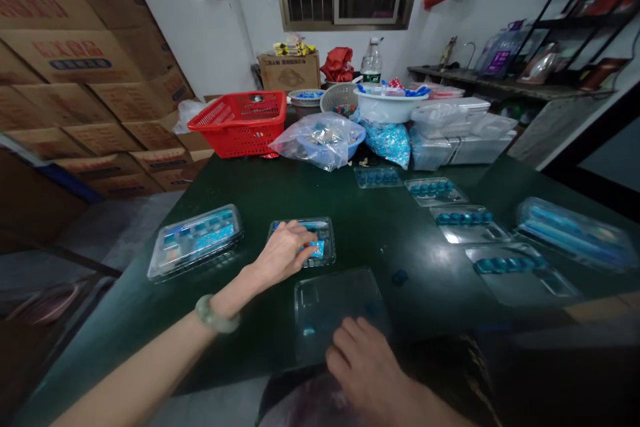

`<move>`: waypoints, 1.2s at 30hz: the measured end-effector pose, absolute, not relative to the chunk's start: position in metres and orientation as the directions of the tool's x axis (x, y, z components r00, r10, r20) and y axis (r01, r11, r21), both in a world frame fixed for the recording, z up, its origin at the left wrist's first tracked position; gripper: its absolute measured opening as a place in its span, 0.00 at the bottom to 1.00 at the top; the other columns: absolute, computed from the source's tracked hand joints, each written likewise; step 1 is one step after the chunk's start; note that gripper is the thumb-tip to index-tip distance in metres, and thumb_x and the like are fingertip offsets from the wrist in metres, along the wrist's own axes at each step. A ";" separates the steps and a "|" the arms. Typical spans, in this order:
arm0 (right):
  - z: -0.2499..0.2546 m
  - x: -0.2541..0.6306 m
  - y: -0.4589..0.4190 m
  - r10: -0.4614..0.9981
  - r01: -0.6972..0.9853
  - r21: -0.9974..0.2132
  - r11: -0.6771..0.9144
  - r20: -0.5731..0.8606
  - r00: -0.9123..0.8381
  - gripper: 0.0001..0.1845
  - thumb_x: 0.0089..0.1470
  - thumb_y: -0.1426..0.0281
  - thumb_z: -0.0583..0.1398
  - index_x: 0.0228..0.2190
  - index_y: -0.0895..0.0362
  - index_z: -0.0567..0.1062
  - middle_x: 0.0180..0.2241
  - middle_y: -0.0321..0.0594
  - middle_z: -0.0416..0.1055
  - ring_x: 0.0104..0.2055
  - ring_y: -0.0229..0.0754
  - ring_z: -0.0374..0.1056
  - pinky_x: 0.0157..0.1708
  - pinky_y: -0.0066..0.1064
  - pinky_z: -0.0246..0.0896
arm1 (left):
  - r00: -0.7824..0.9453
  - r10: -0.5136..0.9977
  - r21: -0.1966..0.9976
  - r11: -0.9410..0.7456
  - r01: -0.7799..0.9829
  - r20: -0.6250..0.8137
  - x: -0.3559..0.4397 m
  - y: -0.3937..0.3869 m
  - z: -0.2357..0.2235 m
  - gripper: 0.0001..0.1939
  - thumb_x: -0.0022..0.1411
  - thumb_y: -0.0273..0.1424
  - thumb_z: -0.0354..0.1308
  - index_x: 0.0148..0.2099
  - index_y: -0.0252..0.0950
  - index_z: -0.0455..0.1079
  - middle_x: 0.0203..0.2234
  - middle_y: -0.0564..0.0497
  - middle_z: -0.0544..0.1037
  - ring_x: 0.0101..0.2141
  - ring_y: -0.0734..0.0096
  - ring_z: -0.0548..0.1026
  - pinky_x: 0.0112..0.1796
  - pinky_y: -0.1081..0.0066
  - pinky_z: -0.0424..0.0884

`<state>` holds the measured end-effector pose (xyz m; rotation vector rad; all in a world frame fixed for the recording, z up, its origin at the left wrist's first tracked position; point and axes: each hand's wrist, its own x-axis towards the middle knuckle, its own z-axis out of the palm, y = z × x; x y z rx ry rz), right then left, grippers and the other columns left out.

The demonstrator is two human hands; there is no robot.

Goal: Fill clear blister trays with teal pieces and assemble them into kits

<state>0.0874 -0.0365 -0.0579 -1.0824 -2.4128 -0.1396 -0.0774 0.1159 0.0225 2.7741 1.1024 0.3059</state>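
On the green table [440,293], the left hand [284,253] had its grip closed on a small blue packet [316,249] in a clear tray [326,247]; the right hand [365,363] rested, grip open, on another clear tray [340,307].

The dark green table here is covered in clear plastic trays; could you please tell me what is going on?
A person is working at the dark green table. Their left hand is over a small clear plastic tray holding blue pieces, while their right hand is at the near edge of a larger clear tray. More clear trays with blue contents lie to the right.
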 end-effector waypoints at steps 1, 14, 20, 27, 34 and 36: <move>-0.055 0.092 -0.039 0.680 0.724 -0.129 0.677 0.485 -0.550 0.05 0.47 0.71 0.58 0.30 0.58 0.68 0.28 0.39 0.65 0.32 0.43 0.59 0.32 0.34 0.56 | 0.710 0.689 0.222 -0.722 0.656 0.144 -0.080 0.102 0.026 0.13 0.60 0.36 0.47 0.40 0.36 0.69 0.31 0.47 0.73 0.36 0.63 0.66 0.38 0.62 0.58; -0.071 0.155 -0.051 0.790 0.852 -0.137 0.505 0.470 -0.392 0.22 0.51 0.76 0.52 0.49 0.58 0.65 0.46 0.50 0.64 0.48 0.50 0.60 0.41 0.43 0.61 | 0.706 0.680 0.356 -0.721 0.595 0.198 -0.111 -0.016 -0.039 0.25 0.57 0.27 0.52 0.57 0.38 0.50 0.49 0.41 0.63 0.53 0.56 0.55 0.50 0.53 0.57; -0.074 0.151 -0.053 0.663 0.806 -0.149 0.573 0.663 -0.349 0.22 0.49 0.80 0.55 0.47 0.57 0.67 0.42 0.48 0.67 0.44 0.46 0.63 0.40 0.38 0.61 | 0.617 0.683 0.414 -0.729 0.545 0.391 -0.118 -0.025 -0.045 0.27 0.56 0.19 0.50 0.57 0.37 0.50 0.49 0.41 0.62 0.53 0.59 0.56 0.50 0.58 0.60; -0.030 0.132 -0.014 0.613 0.766 -0.206 0.609 0.735 -0.290 0.19 0.51 0.79 0.55 0.45 0.55 0.68 0.39 0.45 0.68 0.41 0.42 0.65 0.38 0.34 0.60 | 0.375 0.763 0.423 -0.618 0.663 0.527 -0.124 -0.003 -0.008 0.23 0.57 0.21 0.51 0.53 0.44 0.57 0.46 0.46 0.63 0.48 0.62 0.63 0.45 0.63 0.64; 0.020 0.114 0.091 0.898 0.516 -0.735 0.439 0.358 -0.255 0.11 0.53 0.67 0.55 0.38 0.57 0.71 0.29 0.38 0.68 0.31 0.36 0.64 0.32 0.27 0.60 | 0.068 0.930 0.622 -0.294 0.726 0.360 -0.136 0.081 0.018 0.22 0.59 0.38 0.49 0.54 0.37 0.55 0.38 0.49 0.72 0.36 0.69 0.72 0.37 0.69 0.69; 0.017 0.110 0.123 0.943 0.462 -0.828 0.318 0.224 -0.247 0.12 0.51 0.66 0.56 0.37 0.58 0.71 0.26 0.36 0.68 0.27 0.34 0.64 0.27 0.24 0.60 | 0.067 0.953 0.613 -0.244 0.751 0.297 -0.136 0.106 0.015 0.24 0.59 0.40 0.46 0.54 0.33 0.55 0.32 0.49 0.73 0.31 0.69 0.73 0.31 0.70 0.70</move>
